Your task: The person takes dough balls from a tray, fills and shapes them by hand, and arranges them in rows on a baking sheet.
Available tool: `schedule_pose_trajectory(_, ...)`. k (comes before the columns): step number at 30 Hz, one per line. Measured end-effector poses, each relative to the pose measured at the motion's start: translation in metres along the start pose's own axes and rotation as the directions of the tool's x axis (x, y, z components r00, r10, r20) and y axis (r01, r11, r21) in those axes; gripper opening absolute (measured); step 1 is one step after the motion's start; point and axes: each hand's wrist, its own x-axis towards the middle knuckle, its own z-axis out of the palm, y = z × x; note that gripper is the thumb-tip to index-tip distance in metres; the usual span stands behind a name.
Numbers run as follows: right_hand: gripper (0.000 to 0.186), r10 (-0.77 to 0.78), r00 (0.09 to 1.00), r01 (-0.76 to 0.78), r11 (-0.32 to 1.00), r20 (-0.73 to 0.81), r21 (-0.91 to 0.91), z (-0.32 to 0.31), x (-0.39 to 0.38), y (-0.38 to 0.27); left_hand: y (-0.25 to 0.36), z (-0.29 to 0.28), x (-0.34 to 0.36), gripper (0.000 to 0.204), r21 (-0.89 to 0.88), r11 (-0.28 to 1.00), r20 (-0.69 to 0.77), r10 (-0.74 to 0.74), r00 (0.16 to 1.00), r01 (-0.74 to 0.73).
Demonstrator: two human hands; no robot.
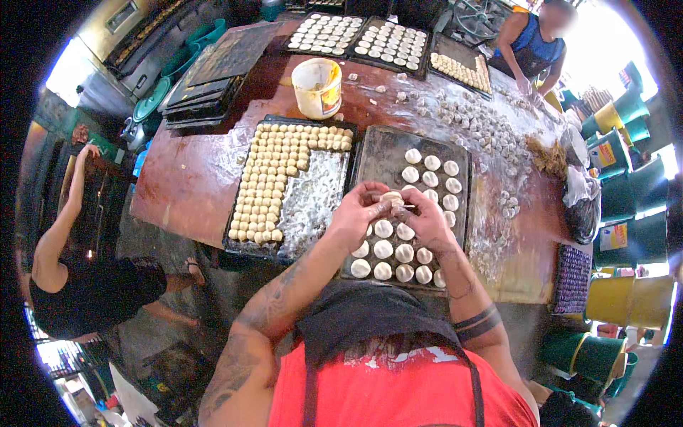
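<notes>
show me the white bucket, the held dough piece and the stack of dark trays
White bucket (309, 103): head view, front outer wall
Held dough piece (392, 197): head view, visible upper side
Stack of dark trays (218, 70): head view, top tray's surface

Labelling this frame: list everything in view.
Flat table: one, reddish, centre
Rectangular metal trays: five, dark, two near, three far
Round dough balls: many, pale yellow, near left tray
Round dough pieces: about twenty, whitish, near right tray
Stacked flat trays: several, black, far left
Cylindrical plastic bucket: one, white, beyond near trays
Floured dough lumps: many, greyish, table's right
Plastic tubs: several, green and yellow, far right
Coworkers: two, black clothes left, blue top upper right
Background clutter: unclear
Pinched dough piece: one, whitish, centre
Left hand, right hand: one each, bare, pinching that piece
Cloth apron: one, black, bottom
Shirt: one, red, bottom
</notes>
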Motion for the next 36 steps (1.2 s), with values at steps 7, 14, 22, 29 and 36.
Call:
schedule_pose_trajectory(7,0.023,0.359,0.933,-0.232,0.593,0.004,0.771,0.009,0.002,-0.008,0.031,0.031,0.006,0.032,-0.055,0.998,-0.006,0.002,1.0,-0.002)
schedule_pose_trajectory(14,0.025,-0.16,0.94,0.106,0.977,-0.302,-0.187,-0.006,0.004,-0.036,0.005,0.036,0.011,0.03,0.165,0.936,-0.096,0.328,0.94,-0.31)
schedule_pose_trajectory(22,0.046,-0.416,0.902,0.431,0.882,0.116,-0.193,-0.019,0.025,-0.012,0.017,0.038,0.006,0.038,-0.095,0.993,0.059,-0.07,0.996,0.076)
schedule_pose_trajectory(29,0.047,-0.11,0.993,0.11,0.994,-0.036,0.012,0.001,-0.003,0.068,-0.045,0.031,0.015,0.036,-0.219,0.928,0.11,-0.285,0.952,0.303)
schedule_pose_trajectory(36,0.037,0.393,0.915,-0.403,0.882,0.09,0.243,0.027,-0.002,0.071,-0.031,0.017,0.007,0.038,0.303,0.925,-0.412,-0.091,0.906,0.231)
